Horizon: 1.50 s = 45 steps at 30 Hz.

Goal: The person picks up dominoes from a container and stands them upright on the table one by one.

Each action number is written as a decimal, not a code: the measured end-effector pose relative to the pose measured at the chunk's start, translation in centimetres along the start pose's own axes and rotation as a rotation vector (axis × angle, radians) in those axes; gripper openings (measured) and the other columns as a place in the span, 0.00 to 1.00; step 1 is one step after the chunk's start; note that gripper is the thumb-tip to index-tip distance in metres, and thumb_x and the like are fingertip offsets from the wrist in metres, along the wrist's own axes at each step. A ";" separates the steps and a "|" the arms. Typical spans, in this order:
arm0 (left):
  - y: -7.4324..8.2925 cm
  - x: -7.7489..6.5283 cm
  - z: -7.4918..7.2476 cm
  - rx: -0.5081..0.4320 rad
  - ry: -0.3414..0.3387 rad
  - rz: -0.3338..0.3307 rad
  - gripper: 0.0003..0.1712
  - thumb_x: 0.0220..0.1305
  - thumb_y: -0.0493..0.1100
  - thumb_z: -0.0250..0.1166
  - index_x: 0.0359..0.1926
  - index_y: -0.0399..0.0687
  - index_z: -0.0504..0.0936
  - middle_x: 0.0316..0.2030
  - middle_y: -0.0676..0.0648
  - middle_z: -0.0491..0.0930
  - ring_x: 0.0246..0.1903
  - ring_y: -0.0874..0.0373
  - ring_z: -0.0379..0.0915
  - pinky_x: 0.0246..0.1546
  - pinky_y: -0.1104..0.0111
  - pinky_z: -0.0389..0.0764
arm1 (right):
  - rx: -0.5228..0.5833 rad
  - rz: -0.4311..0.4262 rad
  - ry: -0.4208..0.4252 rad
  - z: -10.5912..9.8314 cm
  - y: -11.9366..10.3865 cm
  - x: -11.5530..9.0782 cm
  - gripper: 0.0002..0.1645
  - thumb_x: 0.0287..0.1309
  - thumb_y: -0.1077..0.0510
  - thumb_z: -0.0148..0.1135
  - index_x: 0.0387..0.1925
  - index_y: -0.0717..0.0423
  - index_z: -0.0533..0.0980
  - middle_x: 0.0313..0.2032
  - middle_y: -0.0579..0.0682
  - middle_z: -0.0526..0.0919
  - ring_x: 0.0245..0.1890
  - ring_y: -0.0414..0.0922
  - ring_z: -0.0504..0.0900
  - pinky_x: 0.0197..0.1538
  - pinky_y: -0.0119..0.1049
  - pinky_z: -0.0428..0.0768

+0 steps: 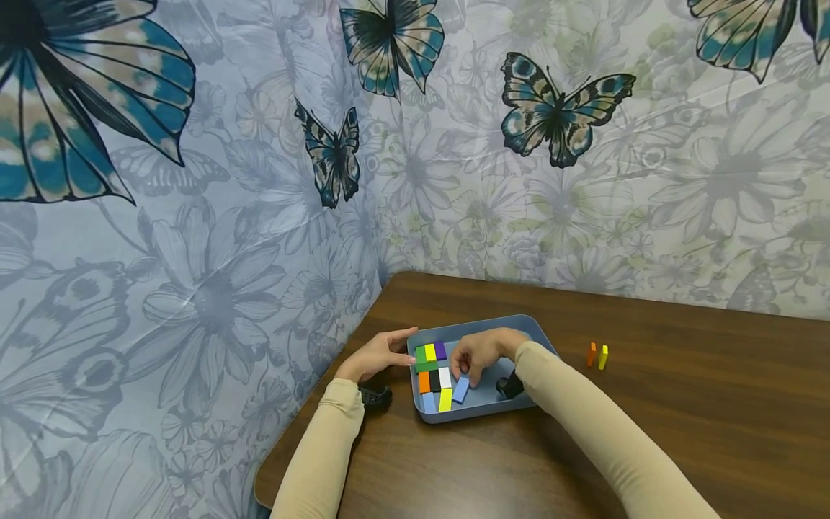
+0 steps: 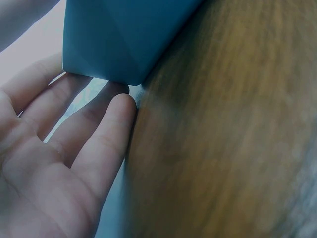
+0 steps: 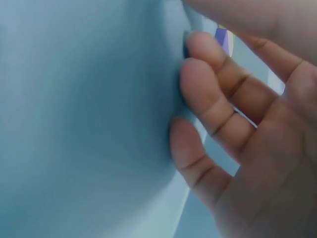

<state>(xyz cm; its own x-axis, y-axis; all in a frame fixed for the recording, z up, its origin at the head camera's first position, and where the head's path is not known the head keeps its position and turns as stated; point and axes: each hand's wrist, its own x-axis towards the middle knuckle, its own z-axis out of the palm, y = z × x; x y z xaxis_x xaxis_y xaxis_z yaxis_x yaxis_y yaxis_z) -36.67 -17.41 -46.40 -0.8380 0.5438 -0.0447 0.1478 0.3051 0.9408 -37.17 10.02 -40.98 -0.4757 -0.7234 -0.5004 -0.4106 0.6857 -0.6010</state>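
A grey-blue tray lies on the table. Coloured blocks stand in rows at its left end: green, yellow, purple, orange, black, white, and others. My left hand rests against the tray's left side, fingers extended; in the left wrist view its fingertips meet the tray wall. Inside the tray, my right hand curls downward and pinches the far end of a slanted light blue block. The right wrist view hides that pinch.
Two thin blocks, one orange and one yellow, stand on the wooden table right of the tray. A patterned butterfly curtain borders the table's left and back edges.
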 end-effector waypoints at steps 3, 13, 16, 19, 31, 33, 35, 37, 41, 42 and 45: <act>0.0 0.0 0.0 0.006 -0.005 -0.006 0.42 0.65 0.37 0.68 0.77 0.46 0.61 0.77 0.42 0.57 0.76 0.37 0.51 0.72 0.47 0.63 | 0.026 0.008 0.006 0.1 -0.1 -0.3 0.11 0.55 0.69 0.69 0.36 0.52 0.82 0.31 0.43 0.74 0.35 0.40 0.71 0.38 0.30 0.70; -0.1 0.0 -0.1 0.035 0.006 -0.012 0.43 0.64 0.39 0.70 0.76 0.47 0.61 0.77 0.42 0.57 0.76 0.35 0.50 0.72 0.44 0.61 | 0.027 -0.004 0.052 0.2 -0.3 -1.2 0.09 0.56 0.67 0.70 0.36 0.51 0.82 0.32 0.44 0.77 0.37 0.41 0.74 0.42 0.31 0.75; -0.1 0.0 -0.1 0.048 0.001 -0.010 0.43 0.64 0.40 0.69 0.77 0.47 0.61 0.77 0.42 0.56 0.76 0.33 0.48 0.72 0.43 0.61 | 0.034 -0.011 0.079 0.2 -0.4 -1.6 0.09 0.55 0.68 0.70 0.35 0.52 0.82 0.33 0.44 0.78 0.37 0.41 0.75 0.43 0.32 0.77; -0.1 0.1 0.0 0.053 -0.003 -0.005 0.43 0.64 0.41 0.69 0.77 0.47 0.60 0.77 0.42 0.56 0.75 0.32 0.48 0.72 0.43 0.60 | 0.046 -0.013 0.115 0.2 -0.5 -2.1 0.09 0.55 0.68 0.70 0.35 0.53 0.81 0.32 0.44 0.78 0.36 0.42 0.75 0.42 0.32 0.77; 0.0 -0.1 0.1 0.017 0.001 -0.005 0.43 0.63 0.38 0.70 0.76 0.46 0.61 0.77 0.42 0.56 0.76 0.37 0.48 0.73 0.46 0.60 | 0.133 -0.075 0.262 0.5 -0.8 -4.5 0.07 0.57 0.68 0.69 0.36 0.57 0.80 0.27 0.46 0.80 0.29 0.41 0.73 0.39 0.36 0.78; 0.0 -0.2 0.0 0.024 0.002 0.000 0.43 0.63 0.38 0.70 0.76 0.46 0.61 0.77 0.42 0.56 0.77 0.37 0.48 0.73 0.46 0.60 | 0.143 -0.090 0.286 0.5 -0.9 -4.9 0.06 0.58 0.68 0.68 0.37 0.58 0.80 0.27 0.46 0.80 0.29 0.41 0.74 0.41 0.39 0.79; 0.0 -0.3 -0.1 0.028 0.006 -0.004 0.44 0.63 0.39 0.70 0.76 0.47 0.61 0.77 0.43 0.56 0.77 0.37 0.48 0.73 0.46 0.59 | 0.164 -0.105 0.310 0.6 -1.0 -5.4 0.06 0.59 0.67 0.68 0.38 0.59 0.80 0.27 0.45 0.80 0.29 0.40 0.75 0.43 0.44 0.80; -0.1 -0.3 -0.2 0.029 0.009 -0.007 0.44 0.63 0.39 0.71 0.76 0.47 0.61 0.77 0.43 0.56 0.76 0.37 0.48 0.73 0.45 0.60 | 0.188 -0.119 0.331 0.6 -0.9 -5.8 0.06 0.59 0.67 0.67 0.39 0.60 0.80 0.27 0.46 0.80 0.30 0.40 0.76 0.46 0.48 0.82; -0.1 -0.4 -0.2 0.027 0.007 -0.005 0.44 0.63 0.40 0.71 0.76 0.46 0.61 0.77 0.42 0.57 0.76 0.36 0.49 0.72 0.45 0.62 | 0.227 -0.149 0.379 0.9 -0.4 -6.6 0.07 0.60 0.66 0.67 0.40 0.60 0.79 0.28 0.46 0.79 0.31 0.41 0.76 0.46 0.48 0.83; -0.1 -0.4 -0.2 0.025 0.005 -0.004 0.44 0.63 0.40 0.71 0.76 0.46 0.61 0.77 0.42 0.57 0.76 0.36 0.50 0.72 0.45 0.62 | 0.234 -0.158 0.391 1.0 -0.3 -6.8 0.07 0.61 0.66 0.67 0.40 0.60 0.79 0.28 0.46 0.79 0.31 0.41 0.76 0.46 0.48 0.83; -0.1 -0.2 -0.1 0.021 -0.003 -0.001 0.44 0.63 0.40 0.71 0.76 0.46 0.61 0.77 0.42 0.57 0.76 0.37 0.49 0.72 0.46 0.61 | 0.256 -0.184 0.438 1.3 -0.2 -7.6 0.08 0.61 0.64 0.68 0.41 0.61 0.79 0.30 0.47 0.81 0.32 0.42 0.76 0.44 0.44 0.81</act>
<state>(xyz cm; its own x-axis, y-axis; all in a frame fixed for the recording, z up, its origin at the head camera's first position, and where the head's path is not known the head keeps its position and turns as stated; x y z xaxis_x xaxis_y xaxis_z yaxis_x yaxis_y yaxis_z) -36.56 -17.68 -46.45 -0.8368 0.5455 -0.0463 0.1583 0.3219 0.9334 -32.46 15.23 -37.89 -0.7164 -0.6907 -0.0988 -0.3411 0.4702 -0.8140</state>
